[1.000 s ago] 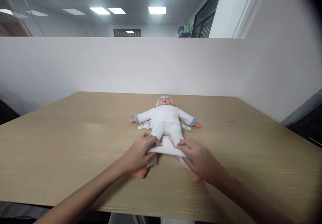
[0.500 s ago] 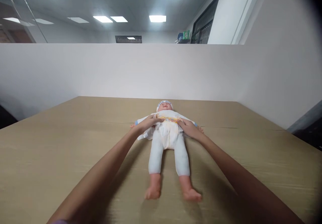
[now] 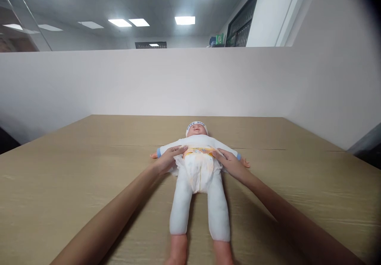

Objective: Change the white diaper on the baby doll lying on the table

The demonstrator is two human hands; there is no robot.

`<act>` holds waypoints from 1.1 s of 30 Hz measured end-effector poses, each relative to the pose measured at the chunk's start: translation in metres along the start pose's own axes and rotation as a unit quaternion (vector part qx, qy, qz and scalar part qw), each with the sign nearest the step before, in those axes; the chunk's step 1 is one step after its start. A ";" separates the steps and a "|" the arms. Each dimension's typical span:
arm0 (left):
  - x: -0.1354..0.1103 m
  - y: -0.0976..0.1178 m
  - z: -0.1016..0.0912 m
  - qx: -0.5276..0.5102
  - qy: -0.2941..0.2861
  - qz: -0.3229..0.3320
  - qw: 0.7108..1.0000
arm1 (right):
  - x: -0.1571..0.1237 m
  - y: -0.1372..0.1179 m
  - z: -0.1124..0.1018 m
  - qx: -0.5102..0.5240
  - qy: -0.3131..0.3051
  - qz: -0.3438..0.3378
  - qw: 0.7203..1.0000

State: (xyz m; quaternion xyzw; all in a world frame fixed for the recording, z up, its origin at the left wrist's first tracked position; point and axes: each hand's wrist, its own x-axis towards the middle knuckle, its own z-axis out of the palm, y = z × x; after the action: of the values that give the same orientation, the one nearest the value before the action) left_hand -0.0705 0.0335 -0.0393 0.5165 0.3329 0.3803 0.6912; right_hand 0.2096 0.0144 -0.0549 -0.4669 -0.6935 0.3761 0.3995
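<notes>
A baby doll [image 3: 181, 209] in white clothing and a printed headband [image 3: 196, 124] lies on its back, head away from me and arms spread. Around its hips sits a white diaper [image 3: 199, 173] with an orange and yellow patterned waistband. My left hand [image 3: 169, 160] is closed on the waistband's left end, thumb on top. At the opposite end, my right hand [image 3: 232, 162] grips the band, fingers pointing inward. Ruffled side edges of the diaper show beside both hands. The parts under the doll are hidden, and its feet are cut off by the lower frame edge.
The doll lies on a wide tan table [image 3: 74, 169] with a seam running across it. A white partition wall [image 3: 178, 82] stands behind the table, and another white wall [image 3: 333, 86] rises on the right.
The doll has shifted toward me, so its feet now run out of frame. Both hands stay at the waistband, slightly farther apart. The white flap beside my left hand shows less.
</notes>
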 end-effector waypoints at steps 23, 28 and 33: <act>-0.001 -0.011 0.002 -0.046 0.026 0.017 0.998 | -0.044 0.030 -0.028 -0.347 0.105 -0.006 0.932; 0.000 -0.009 -0.003 0.025 0.060 0.015 0.998 | -0.049 0.048 -0.038 -0.348 0.072 0.038 0.934; -0.002 0.010 -0.008 0.099 0.137 0.030 0.985 | -0.046 0.050 -0.036 -0.362 0.078 0.045 0.928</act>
State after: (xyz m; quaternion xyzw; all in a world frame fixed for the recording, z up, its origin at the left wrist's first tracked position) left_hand -0.0801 0.0372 -0.0315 0.5355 0.4445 0.4332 0.5727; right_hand 0.2705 -0.0101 -0.0945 -0.6385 -0.7271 0.0797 0.2393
